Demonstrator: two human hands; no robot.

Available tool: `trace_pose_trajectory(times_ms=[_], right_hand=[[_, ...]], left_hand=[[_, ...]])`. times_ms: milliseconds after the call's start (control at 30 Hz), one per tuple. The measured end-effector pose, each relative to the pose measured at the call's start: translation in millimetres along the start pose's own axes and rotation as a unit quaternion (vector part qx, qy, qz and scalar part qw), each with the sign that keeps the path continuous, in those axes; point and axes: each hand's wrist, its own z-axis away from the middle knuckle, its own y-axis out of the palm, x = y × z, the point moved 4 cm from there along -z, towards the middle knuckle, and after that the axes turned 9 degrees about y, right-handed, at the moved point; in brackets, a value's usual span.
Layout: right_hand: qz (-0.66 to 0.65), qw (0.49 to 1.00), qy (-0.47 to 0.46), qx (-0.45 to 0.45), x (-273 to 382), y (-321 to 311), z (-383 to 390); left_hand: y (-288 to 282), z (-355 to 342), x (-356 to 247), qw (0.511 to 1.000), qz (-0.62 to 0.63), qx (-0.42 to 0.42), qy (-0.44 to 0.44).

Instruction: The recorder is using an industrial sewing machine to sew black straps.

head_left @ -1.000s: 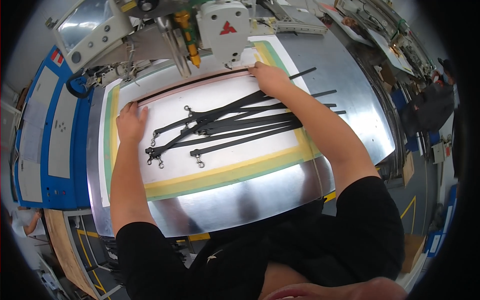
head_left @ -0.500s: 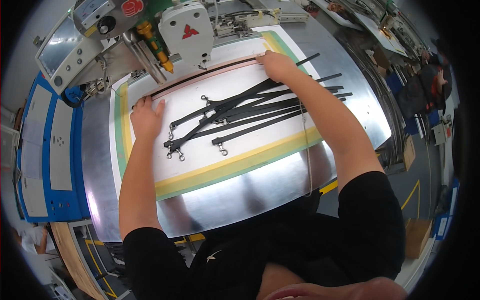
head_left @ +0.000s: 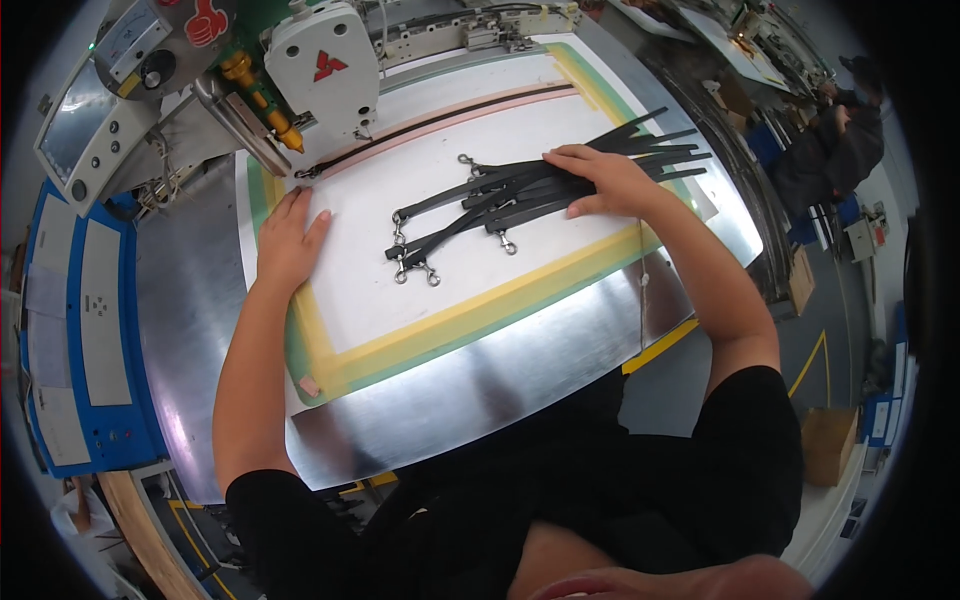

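Observation:
My left hand (head_left: pixel 290 240) rests open on the white board (head_left: pixel 395 310) edged with yellow and green tape, just below the left end of a black strap (head_left: pixel 443 117) lying along a pink strip, with a metal clip at that end. My right hand (head_left: pixel 610 185) lies with spread fingers on several loose black straps (head_left: pixel 520 183), which carry silver swivel snap hooks (head_left: pixel 429 272) at their left ends. Above the board hang a white machine head (head_left: pixel 335 75) and a yellow cylinder (head_left: pixel 265 100).
The board sits on a steel table (head_left: pixel 470 410). A control screen (head_left: pixel 85 125) is at upper left, a blue cabinet (head_left: pixel 85 330) at left. Another person in dark clothing (head_left: pixel 830 150) is at far right, another (head_left: pixel 80 510) partly visible at lower left. A cardboard box (head_left: pixel 828 445) stands lower right.
My right hand has left the pink strip and come down onto the loose straps. The straps and board appear further right relative to the machine; my left hand has shifted slightly right.

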Motion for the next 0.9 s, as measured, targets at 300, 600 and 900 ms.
trace_pose_trajectory(times_ms=[300,600,900], right_hand=[[0.002,0.999,-0.009,-0.045,10,12,1],[-0.015,0.995,-0.098,-0.021,92,26,-27],[-0.04,0.988,-0.127,-0.085,137,1,-100]], left_hand=[[3,-26,-24,0.989,0.144,-0.04,0.024],[20,-72,-59,0.998,0.041,0.021,0.034],[30,-79,-56,0.997,0.008,-0.004,0.078]])
